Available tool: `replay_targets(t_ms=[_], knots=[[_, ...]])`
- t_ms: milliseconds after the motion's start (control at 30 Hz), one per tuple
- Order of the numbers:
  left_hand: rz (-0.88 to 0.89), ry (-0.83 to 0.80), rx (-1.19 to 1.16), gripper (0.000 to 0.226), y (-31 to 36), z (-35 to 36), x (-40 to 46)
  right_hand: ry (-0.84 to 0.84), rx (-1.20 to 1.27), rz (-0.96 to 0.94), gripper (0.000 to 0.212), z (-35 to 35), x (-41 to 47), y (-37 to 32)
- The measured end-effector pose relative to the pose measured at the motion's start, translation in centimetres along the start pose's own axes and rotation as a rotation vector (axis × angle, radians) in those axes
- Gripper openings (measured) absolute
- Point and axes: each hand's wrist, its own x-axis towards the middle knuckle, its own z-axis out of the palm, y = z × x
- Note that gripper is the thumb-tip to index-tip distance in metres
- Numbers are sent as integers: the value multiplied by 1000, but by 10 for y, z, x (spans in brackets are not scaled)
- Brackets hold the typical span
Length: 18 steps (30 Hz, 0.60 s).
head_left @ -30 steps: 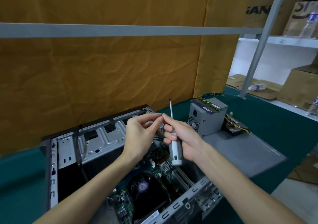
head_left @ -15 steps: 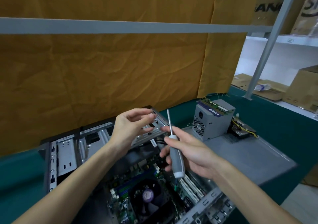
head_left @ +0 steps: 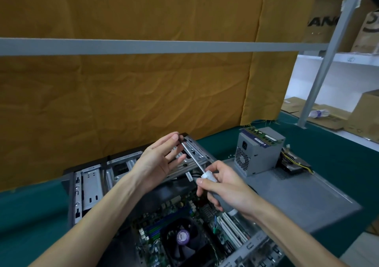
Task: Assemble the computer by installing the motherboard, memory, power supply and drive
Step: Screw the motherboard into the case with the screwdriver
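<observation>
Screwdriver (head_left: 207,177) is gripped in the right hand (head_left: 227,190), fingers (head_left: 203,182) curled round the grey-and-white handle, shaft angled up and to the left over the open computer case (head_left: 90,182). Shaft tip is met by the left hand (head_left: 158,162) near the case's far corner; thumb and forefinger are closed at the tip, remaining fingers loosely extended. Whether a screw is pinched there cannot be told. Case lies on its side on the green desk (head_left: 28,221), open face up. Motherboard (head_left: 164,215) is seated inside the case, below both hands, with a black CPU fan (head_left: 182,238) carrying a purple hub sticker, and white expansion slots (head_left: 231,229) to the fan's right. Silver drive cage (head_left: 92,182) is seen at the case's left end, a further metal bracket (head_left: 194,154) behind the left hand. Power supply (head_left: 258,151) is outside the case, standing upright on a grey side panel (head_left: 297,197) laid flat just right of the case. A green memory stick (head_left: 264,135) rests along the top of the power supply. Cable bundle (head_left: 295,162), yellow and black wires, lies behind the power supply on the panel's far edge. Backdrop: wrinkled mustard cloth (head_left: 133,92) crossed by a grey horizontal rail (head_left: 143,46). At right, cardboard boxes (head_left: 363,115) and a plastic bottle (head_left: 319,113) are seen on white shelving beyond a grey upright post (head_left: 326,61).
</observation>
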Motion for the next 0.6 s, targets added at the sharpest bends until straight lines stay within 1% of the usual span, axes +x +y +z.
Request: replay_targets(t_ms=[100,200,267,367,433,500,567,600], knots=[[-22,0,-24,30,-1,0,0,15,-2,-17,32,1,0,1],[-43,-20,-47,18,-2,-2,1,63,0,-50,33,-1,2,5],[-58,-25,-58,14,-2,-2,2,133,-79,-99,32,-2,2,9],[-66,0,-67,14,-3,-3,2,266,-262,-199,30,0,2,13],[-72,14,-79,15,-3,-3,1,255,-241,-155,35,-2,0,10],[-79,19,-58,19,-4,-4,1,176,-105,-26,43,-12,-4,3],[-92,16,1,21,-5,-4,1,128,1,59,43,-27,-12,-5],[-107,11,27,22,-6,-5,2,132,-2,66,40,-35,-17,-10]])
